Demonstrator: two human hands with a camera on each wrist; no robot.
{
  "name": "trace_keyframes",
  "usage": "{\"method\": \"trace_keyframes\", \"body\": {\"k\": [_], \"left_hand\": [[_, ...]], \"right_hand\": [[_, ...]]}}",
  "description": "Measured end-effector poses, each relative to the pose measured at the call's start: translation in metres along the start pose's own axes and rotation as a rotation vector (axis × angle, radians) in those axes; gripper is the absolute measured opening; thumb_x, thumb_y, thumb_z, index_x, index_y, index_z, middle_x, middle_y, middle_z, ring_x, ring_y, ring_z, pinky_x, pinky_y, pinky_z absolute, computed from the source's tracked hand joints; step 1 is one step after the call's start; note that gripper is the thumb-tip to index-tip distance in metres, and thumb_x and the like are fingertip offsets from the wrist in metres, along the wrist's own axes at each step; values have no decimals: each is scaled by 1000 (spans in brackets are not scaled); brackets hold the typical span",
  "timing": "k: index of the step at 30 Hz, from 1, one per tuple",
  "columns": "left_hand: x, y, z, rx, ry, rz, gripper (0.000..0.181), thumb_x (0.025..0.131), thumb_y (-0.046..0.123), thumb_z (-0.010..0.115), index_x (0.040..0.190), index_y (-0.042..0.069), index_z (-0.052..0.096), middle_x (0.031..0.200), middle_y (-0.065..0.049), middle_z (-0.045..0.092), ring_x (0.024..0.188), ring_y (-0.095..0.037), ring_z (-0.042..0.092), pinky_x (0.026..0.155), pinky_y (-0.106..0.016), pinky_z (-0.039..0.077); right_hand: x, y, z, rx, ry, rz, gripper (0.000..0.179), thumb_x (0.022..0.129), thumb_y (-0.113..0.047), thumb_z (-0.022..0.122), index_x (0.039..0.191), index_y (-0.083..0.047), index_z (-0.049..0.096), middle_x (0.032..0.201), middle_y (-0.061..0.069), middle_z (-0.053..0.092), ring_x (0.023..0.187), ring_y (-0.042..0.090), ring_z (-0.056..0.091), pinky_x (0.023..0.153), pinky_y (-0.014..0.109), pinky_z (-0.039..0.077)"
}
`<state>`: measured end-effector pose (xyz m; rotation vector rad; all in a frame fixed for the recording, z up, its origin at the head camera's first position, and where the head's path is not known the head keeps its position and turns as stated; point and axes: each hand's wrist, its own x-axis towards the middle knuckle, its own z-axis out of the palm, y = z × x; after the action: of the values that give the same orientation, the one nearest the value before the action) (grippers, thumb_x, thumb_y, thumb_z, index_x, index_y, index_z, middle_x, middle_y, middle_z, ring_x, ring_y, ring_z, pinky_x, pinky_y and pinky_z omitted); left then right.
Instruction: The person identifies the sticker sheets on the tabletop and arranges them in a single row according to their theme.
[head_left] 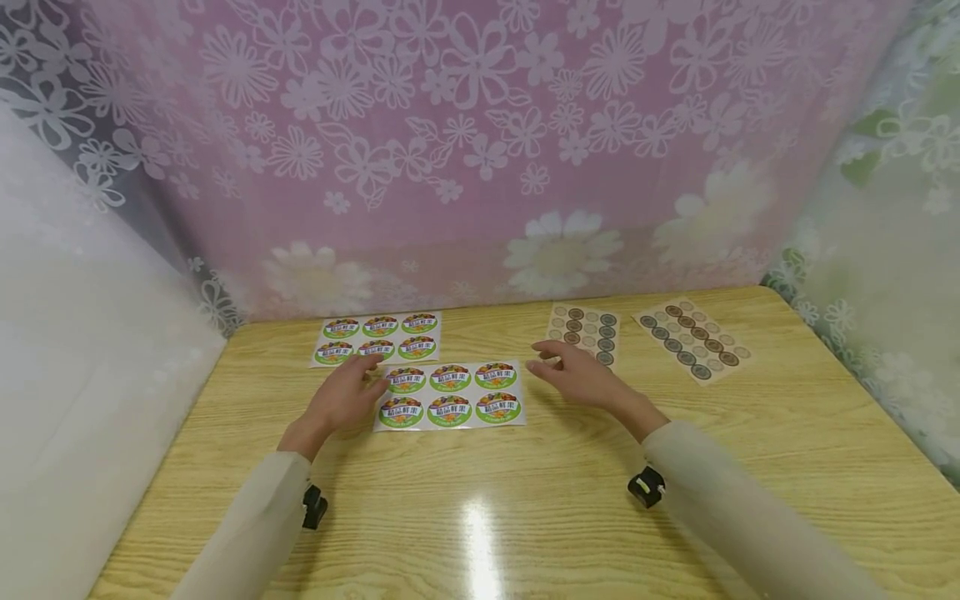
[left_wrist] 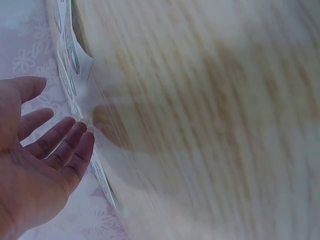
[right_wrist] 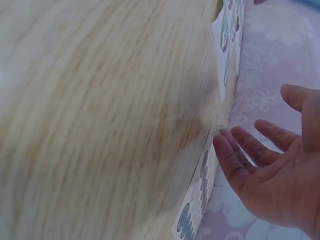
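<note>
A white sheet of oval fruit-label stickers (head_left: 450, 396) lies flat before me, and a matching sheet (head_left: 423, 335) sits behind it to the left. My left hand (head_left: 341, 402) is at the front sheet's left edge, fingers loosely bent and holding nothing. In the left wrist view that hand (left_wrist: 42, 165) has its fingertips low by the tabletop; contact with a sheet is unclear. Just right of the front sheet, my right hand (head_left: 583, 379) is spread loosely with nothing in it. It partly covers a sheet of round brown and grey stickers (head_left: 591, 329).
Another sheet of round stickers (head_left: 692, 340) lies slanted at the far right. The wood-grain table (head_left: 420, 517) meets a pink flowered cloth (head_left: 465, 200) at the back. Pale cloths hang at the left (head_left: 67, 333) and right (head_left: 885, 292). Small black devices (head_left: 647, 487) sit at both wrists.
</note>
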<state>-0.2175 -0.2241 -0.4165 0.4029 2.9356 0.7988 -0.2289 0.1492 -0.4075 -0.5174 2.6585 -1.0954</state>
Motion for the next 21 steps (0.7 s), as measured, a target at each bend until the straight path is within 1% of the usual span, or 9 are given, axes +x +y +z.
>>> {"method": "trace_keyframes", "body": {"k": [3,7,10,13,17,21], "left_hand": [[3,0,0,13,-7,6,50,98,26,54,139,-2,45,122,-21,55,108,-35,55,89,-52,44],[7,-3,0,32,-15,16,45,98,25,56,133,-4,51,116,-19,57,105,-33,56,88,-50,45],[12,-5,1,43,-22,28,40,97,22,57,127,-4,55,115,-19,57,103,-33,56,88,-49,45],[17,-6,1,49,-32,35,36,96,21,58,123,-4,58,114,-19,55,103,-33,54,88,-48,44],[23,-7,2,55,-45,35,35,95,21,58,121,-3,58,112,-18,54,102,-32,53,89,-47,43],[24,-9,2,55,-51,18,34,94,19,58,120,-3,58,111,-18,53,101,-32,52,89,-47,43]], "right_hand": [[5,-1,3,13,-21,9,59,99,-42,49,142,-3,42,133,21,50,116,36,53,88,47,47],[12,-3,6,15,-61,3,57,99,-36,51,142,1,40,132,24,49,117,39,52,85,46,49],[17,-7,9,-15,-79,10,56,99,-33,52,142,2,40,132,25,49,116,39,52,87,48,47],[21,-11,11,-56,-78,28,57,97,-32,54,142,1,41,129,24,51,114,37,53,90,50,44],[27,-16,13,-110,-80,31,58,94,-31,60,139,3,45,122,22,56,108,33,55,88,47,45],[33,-17,16,-150,-87,31,59,92,-30,65,136,4,47,115,19,59,103,30,57,85,45,47]]}}
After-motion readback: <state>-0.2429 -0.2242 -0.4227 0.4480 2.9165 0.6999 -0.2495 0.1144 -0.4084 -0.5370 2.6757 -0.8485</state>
